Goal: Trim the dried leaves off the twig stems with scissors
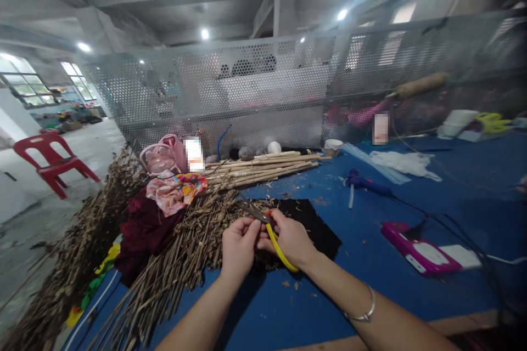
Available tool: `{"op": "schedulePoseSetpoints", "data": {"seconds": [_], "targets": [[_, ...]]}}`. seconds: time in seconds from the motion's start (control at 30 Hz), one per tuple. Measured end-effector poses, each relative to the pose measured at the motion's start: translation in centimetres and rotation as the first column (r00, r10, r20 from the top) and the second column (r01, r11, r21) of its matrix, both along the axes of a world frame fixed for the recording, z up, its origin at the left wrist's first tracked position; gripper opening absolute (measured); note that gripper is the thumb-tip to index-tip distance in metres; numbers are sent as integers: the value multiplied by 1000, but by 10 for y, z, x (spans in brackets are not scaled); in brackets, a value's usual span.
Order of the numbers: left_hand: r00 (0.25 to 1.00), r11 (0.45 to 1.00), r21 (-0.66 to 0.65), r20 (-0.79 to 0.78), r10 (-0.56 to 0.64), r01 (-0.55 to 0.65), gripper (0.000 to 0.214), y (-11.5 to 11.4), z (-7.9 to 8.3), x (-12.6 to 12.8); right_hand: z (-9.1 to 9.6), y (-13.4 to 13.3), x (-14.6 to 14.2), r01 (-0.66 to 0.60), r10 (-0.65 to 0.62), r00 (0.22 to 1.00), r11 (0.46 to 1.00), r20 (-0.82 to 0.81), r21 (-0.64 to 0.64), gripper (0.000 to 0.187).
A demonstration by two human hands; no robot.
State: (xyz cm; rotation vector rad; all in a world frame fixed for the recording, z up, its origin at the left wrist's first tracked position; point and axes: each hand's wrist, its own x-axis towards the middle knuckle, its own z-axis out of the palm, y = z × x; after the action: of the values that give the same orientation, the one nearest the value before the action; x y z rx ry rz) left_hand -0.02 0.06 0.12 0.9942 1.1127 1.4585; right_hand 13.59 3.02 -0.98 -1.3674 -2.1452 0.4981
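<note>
My right hand (294, 241) is closed around shears (281, 249) with a curved yellow handle, a touch of red near the pivot and pointed dark metal blades. Right beside the blades, my left hand (240, 245) is pinched shut, thumb against fingers; whatever lies in that pinch is too small or hidden to name. Both hands nearly meet over a black cloth (319, 230) scattered with plant bits. To their left spreads a heap of thin dry brown stems (181, 258), the tops tangled and the cut ends toward me.
Pale sticks (267, 167) lie behind the heap, near a pink bag (162, 156) and patterned fabric (175, 192). On the blue tabletop (354, 296), rightward, are a blue glue gun (368, 184), a magenta device (424, 252) and cables. A perforated metal screen (230, 88) borders the back; a red chair (51, 159) stands left.
</note>
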Motion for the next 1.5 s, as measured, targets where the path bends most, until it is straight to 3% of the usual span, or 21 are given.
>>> {"op": "schedulePoseSetpoints", "data": {"seconds": [0.37,0.6,0.93,1.17,1.5], "targets": [[999,1000,-6,-27,23,-24,25,3,-5,-1,3,2,1,55,-59,993,998,99,44,48],[998,998,3,-22,58,-58,26,6,-6,-4,7,5,4,-13,6,995,998,100,64,52],[998,1000,18,-65,-7,8,25,3,-5,0,4,5,2,-27,14,994,992,108,126,55],[992,998,55,-124,22,-15,25,-1,-2,0,2,1,1,-20,20,1000,1000,9,16,54],[985,996,50,-150,84,-77,27,2,-7,-1,4,0,-1,82,-85,988,996,131,28,50]]}}
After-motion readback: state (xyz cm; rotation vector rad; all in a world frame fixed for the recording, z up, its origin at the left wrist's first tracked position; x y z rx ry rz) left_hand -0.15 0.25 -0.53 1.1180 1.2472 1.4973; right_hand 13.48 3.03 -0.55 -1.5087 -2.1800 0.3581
